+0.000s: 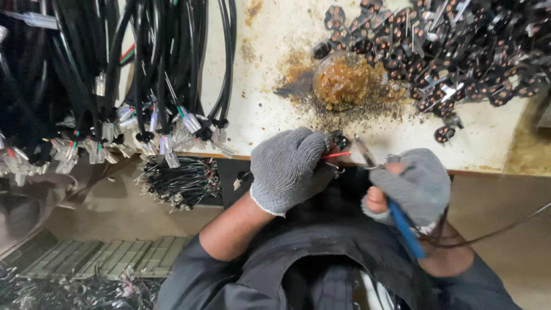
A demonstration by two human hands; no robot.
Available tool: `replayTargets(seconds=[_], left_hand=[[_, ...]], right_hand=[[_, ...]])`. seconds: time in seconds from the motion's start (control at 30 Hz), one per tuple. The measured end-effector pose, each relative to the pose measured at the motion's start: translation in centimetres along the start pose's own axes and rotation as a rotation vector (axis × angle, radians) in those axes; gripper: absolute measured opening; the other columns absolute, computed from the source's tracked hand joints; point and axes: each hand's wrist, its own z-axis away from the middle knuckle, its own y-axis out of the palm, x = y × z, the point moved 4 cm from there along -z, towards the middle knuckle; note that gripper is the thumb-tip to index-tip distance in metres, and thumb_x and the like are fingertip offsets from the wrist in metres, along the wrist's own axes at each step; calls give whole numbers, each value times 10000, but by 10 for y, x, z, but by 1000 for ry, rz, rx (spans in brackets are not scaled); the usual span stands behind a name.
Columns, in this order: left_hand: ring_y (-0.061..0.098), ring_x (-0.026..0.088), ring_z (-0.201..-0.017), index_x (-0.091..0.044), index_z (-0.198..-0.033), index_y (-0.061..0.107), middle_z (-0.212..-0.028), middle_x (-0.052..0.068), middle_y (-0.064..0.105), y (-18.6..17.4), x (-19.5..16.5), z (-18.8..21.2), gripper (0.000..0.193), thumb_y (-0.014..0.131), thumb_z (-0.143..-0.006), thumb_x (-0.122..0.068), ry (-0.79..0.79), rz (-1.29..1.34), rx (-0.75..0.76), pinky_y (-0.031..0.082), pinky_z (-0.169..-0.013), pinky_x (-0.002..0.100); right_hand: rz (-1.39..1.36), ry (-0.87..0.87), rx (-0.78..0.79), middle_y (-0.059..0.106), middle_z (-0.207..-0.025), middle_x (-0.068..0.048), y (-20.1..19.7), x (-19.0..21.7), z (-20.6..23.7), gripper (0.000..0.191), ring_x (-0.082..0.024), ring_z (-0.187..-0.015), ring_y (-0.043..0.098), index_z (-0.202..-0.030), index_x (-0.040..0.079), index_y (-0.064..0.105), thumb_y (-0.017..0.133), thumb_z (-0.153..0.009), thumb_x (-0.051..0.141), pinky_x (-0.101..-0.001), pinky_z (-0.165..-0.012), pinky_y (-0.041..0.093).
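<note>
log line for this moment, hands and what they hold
left hand: holds red wire | right hand: blue-handled iron | tip at wire end

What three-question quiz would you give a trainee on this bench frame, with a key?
1. True or false: both the left hand and the right hand wear grey knit gloves.
2. Which hand holds the blue-handled tool? A) left B) right C) neither
3. Fill in: the small round dish of brown paste stands on the white bench top, left of the heap of small black ______.

Key
1. True; the right glove leaves the fingertips bare.
2. B; its metal tip meets the red wire pinched in the left hand.
3. Parts; dark, copper-spotted pieces at upper right, their exact kind too small to tell.
</note>
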Motion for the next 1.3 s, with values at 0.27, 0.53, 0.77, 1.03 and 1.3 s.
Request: replayTargets(seconds=[0.27,0.53,0.77,1.03,1.3], left_hand=[[635,288,-720,-190,-899,648,-798,44,602,-1,1,-1,281,820,-691,-269,-53,-16,28,469,-609,439],[631,281,-727,-184,-948,646,-812,38,596,1,3,0,321,823,-701,-287,-15,17,29,472,-616,434],[632,288,-737,-167,-964,642,-824,50,600,3,6,3,334,833,-720,-292,-13,-6,28,468,-610,441],[641,292,-757,-160,-975,640,-840,58,602,1,4,1,374,826,-691,-318,-21,9,45,475,-622,440],[636,280,-727,-182,-981,654,-820,43,605,3,4,1,309,811,-730,-270,-11,22,12,476,-613,427]], right_hand=[[28,-177,-147,682,-830,-49,-7,20,-19,252,-260,-762,678,-1007,60,729,724,-948,306,-389,-713,523],[154,-209,28,674,-765,-67,4,-15,4,188,-317,-719,650,-934,119,764,719,-878,292,-438,-650,481],[268,-203,-25,653,-742,-68,20,-30,14,228,-320,-694,630,-929,165,775,735,-838,370,-467,-673,474],[249,-152,-60,649,-703,-79,-2,14,-15,213,-278,-670,629,-926,120,768,744,-888,329,-404,-659,507],[-513,154,-153,690,-893,-68,7,11,-33,409,-164,-791,728,-1217,2,478,721,-966,214,-294,-722,600]])
